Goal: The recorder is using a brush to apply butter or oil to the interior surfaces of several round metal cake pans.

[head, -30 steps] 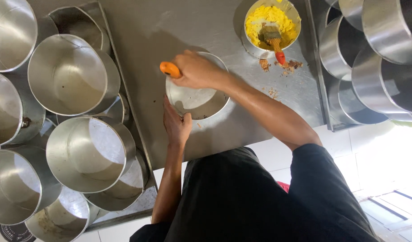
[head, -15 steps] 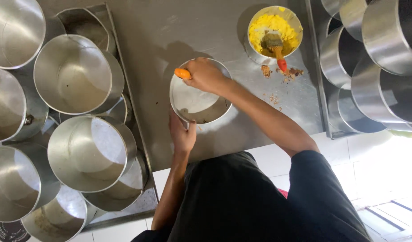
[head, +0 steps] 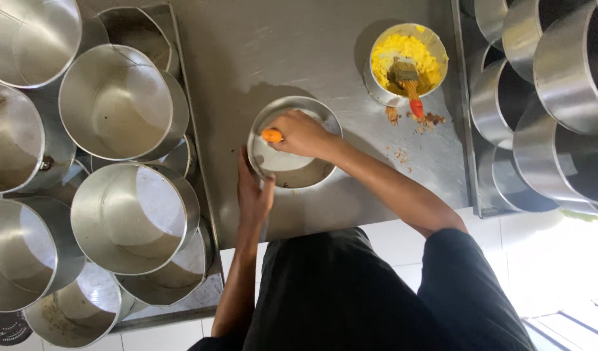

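Note:
A round metal pan (head: 298,174) stands on the steel counter (head: 299,58) in front of me. My left hand (head: 253,194) presses against its near left wall, fingers spread along the rim. My right hand (head: 303,133) reaches over the pan and grips an orange-handled tool (head: 272,136), whose working end is hidden under the hand, inside the pan. Farther right, a small metal tin of yellow paste (head: 408,60) holds a brush with a red handle (head: 409,88).
Stacks of tall round metal tins fill a tray on the left (head: 127,214) and another tray on the right (head: 546,110). Brown crumbs (head: 424,120) lie on the counter by the yellow tin. White tiles (head: 403,234) line the near edge.
My right hand with the orange-handled tool has moved down from the pan's far rim into the pan. My left hand stays on the pan's near side.

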